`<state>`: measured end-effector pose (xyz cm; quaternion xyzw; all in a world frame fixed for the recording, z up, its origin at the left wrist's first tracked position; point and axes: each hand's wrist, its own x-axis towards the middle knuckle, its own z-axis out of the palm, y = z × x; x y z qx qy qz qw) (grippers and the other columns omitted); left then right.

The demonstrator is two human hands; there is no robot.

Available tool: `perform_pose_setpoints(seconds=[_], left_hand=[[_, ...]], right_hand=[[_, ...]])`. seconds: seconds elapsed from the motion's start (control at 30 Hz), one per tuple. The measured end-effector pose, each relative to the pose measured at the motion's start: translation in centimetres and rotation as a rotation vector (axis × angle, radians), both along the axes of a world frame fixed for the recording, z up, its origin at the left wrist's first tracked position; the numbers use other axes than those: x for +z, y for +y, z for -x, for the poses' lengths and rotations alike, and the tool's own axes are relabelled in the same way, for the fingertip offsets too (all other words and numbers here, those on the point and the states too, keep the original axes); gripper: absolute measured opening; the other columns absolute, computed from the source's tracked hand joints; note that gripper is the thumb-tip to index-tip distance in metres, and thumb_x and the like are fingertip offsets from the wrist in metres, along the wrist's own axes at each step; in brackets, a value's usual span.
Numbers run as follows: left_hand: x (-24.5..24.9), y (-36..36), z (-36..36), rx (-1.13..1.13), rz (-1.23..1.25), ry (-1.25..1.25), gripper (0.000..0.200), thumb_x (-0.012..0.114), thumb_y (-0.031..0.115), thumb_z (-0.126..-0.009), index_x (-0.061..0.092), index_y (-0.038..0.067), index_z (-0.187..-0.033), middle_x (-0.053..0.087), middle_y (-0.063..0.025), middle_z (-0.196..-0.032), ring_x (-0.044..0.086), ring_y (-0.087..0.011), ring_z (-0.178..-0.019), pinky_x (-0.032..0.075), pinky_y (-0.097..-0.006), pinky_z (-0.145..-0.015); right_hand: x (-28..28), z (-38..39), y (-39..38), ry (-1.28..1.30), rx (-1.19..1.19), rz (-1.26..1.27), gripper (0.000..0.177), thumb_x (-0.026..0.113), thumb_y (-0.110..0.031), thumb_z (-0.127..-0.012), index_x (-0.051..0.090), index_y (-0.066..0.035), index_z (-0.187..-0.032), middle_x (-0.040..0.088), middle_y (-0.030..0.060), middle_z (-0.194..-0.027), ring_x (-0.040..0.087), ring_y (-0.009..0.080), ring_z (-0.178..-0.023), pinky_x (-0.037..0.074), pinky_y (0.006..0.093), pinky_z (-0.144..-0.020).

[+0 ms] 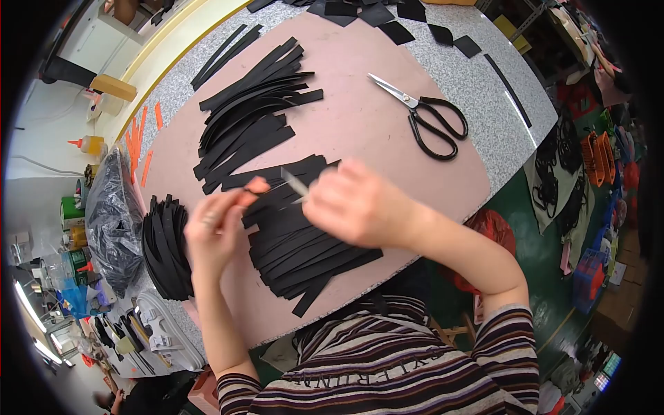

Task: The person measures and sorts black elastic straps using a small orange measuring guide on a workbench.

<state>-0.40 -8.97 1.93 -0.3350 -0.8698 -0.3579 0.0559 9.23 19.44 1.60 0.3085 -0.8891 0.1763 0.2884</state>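
My left hand (pixel 216 225) is closed on a small orange piece (pixel 256 185) pinched at its fingertips. My right hand (pixel 349 203) is wrapped round a small metal blade tool (pixel 295 184), whose tip points up and left toward the orange piece. Both hands are above a spread of black strips (pixel 297 242) on the pink mat (pixel 360 131). More black strips (pixel 249 104) lie fanned at the upper left of the mat, and a thick bundle of black strips (pixel 164 249) is beside my left wrist.
Black-handled scissors (pixel 422 117) lie partly open on the mat's right. Orange strips (pixel 135 145) and a grey plastic bag (pixel 115 221) are at the left. Black cut pieces (pixel 396 32) lie along the far edge. A yellow-capped bottle (pixel 90 145) stands at the far left.
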Motion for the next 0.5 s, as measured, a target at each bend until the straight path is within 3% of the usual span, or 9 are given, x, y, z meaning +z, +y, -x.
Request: perform_pose_setpoints(seconds=[0.03,0.13,0.23,0.3,0.33,0.43,0.5], left_hand=[[-0.6,-1.5,1.0,0.073,0.007,0.122,0.027,0.073,-0.001,-0.093,0.077,0.006,-0.119,0.072,-0.0059,-0.098,0.067,-0.0131,-0.077,0.053,-0.0247,-0.065],[0.9,-1.2,1.6,0.192,-0.013,0.127,0.031,0.075,0.001,-0.091,0.077,0.008,-0.122,0.070,-0.0077,-0.093,0.065,-0.0144,-0.073,0.051,-0.0267,-0.064],[1.3,3.3,0.9,-0.024,-0.046,0.065,0.032,0.078,0.004,-0.090,0.077,0.009,-0.121,0.071,-0.0089,-0.094,0.066,-0.0162,-0.072,0.053,-0.0300,-0.064],[1.0,6.8,-0.6,-0.129,0.039,-0.061,0.032,0.080,0.010,-0.089,0.077,0.010,-0.121,0.071,-0.0070,-0.094,0.067,-0.0188,-0.072,0.054,-0.0328,-0.065],[0.4,7.9,-0.8,-0.166,0.097,-0.036,0.033,0.081,0.011,-0.088,0.078,0.010,-0.121,0.070,-0.0075,-0.092,0.067,-0.0202,-0.072,0.054,-0.0327,-0.066],[-1.8,9.5,-0.6,-0.215,0.173,0.005,0.035,0.082,0.015,-0.086,0.078,0.011,-0.121,0.068,-0.0075,-0.089,0.065,-0.0243,-0.069,0.054,-0.0351,-0.065],[-2.4,9.5,-0.4,-0.214,0.181,0.021,0.034,0.082,0.016,-0.086,0.079,0.011,-0.120,0.067,-0.0066,-0.088,0.065,-0.0236,-0.068,0.054,-0.0351,-0.064]], right_hand=[[-0.7,-1.1,-0.2,0.028,0.045,-0.148,0.014,0.061,-0.017,-0.089,0.066,-0.007,-0.096,0.063,0.0058,-0.094,0.063,0.0242,-0.094,0.049,0.0397,-0.084],[-1.9,-2.7,-0.1,-0.317,0.122,-0.152,0.015,0.064,-0.014,-0.088,0.068,-0.006,-0.101,0.064,0.0073,-0.095,0.064,0.0252,-0.097,0.049,0.0384,-0.085],[-1.9,-2.3,1.1,-0.444,0.079,0.337,0.020,0.066,-0.008,-0.088,0.070,-0.006,-0.107,0.067,0.0095,-0.098,0.066,0.0275,-0.099,0.051,0.0386,-0.086],[-0.9,-2.3,2.3,-0.527,-0.146,0.670,0.030,0.061,0.000,-0.095,0.068,-0.003,-0.124,0.071,0.0146,-0.104,0.066,0.0347,-0.101,0.053,0.0436,-0.090],[-1.1,-2.0,3.1,-0.506,-0.244,0.794,0.029,0.062,-0.003,-0.098,0.068,-0.001,-0.126,0.072,0.0156,-0.105,0.069,0.0326,-0.096,0.055,0.0401,-0.088],[-1.0,-1.9,4.9,-0.477,-0.374,0.981,0.026,0.064,-0.007,-0.099,0.069,-0.001,-0.124,0.074,0.0140,-0.101,0.072,0.0286,-0.088,0.055,0.0342,-0.082],[-2.0,-1.8,5.5,-0.531,-0.373,0.939,0.021,0.065,-0.011,-0.100,0.070,0.001,-0.117,0.073,0.0133,-0.096,0.072,0.0268,-0.082,0.054,0.0321,-0.077]])
